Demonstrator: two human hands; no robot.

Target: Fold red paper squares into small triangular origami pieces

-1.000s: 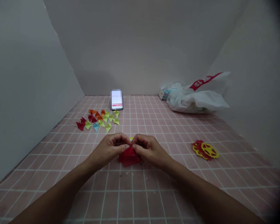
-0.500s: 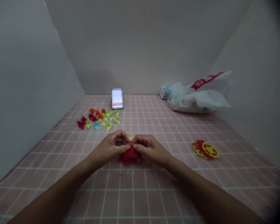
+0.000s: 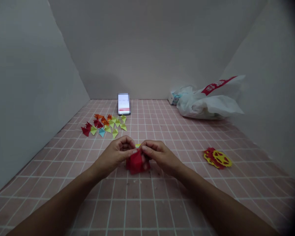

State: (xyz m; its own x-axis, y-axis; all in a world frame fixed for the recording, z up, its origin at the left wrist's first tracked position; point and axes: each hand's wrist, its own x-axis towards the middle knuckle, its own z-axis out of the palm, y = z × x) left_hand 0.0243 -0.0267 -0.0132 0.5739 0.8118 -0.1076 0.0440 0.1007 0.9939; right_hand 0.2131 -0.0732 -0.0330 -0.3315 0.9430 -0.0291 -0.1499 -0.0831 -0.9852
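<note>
Between my two hands is a red piece of paper (image 3: 136, 163), partly folded, in the middle of the pink tiled surface. My left hand (image 3: 119, 150) pinches its upper left edge between thumb and fingers. On the other side my right hand (image 3: 159, 154) pinches the upper right part, its fingers slightly blurred. More red paper lies beneath the held piece; I cannot tell whether it is separate sheets. A strip of yellow paper (image 3: 138, 146) shows just behind, mostly hidden by the hands.
Several small folded paper shapes (image 3: 107, 128) in red, orange, yellow and blue lie at the back left. A lit phone (image 3: 123, 104) stands behind them. At the back right rest a white plastic bag (image 3: 201, 105) and a small box (image 3: 172, 97). Red and yellow cut-outs (image 3: 222, 158) lie right.
Both hands have risen slightly, lifting the top of the red paper with them. Its front face now looks broader and less pointed. The other things stay put.
</note>
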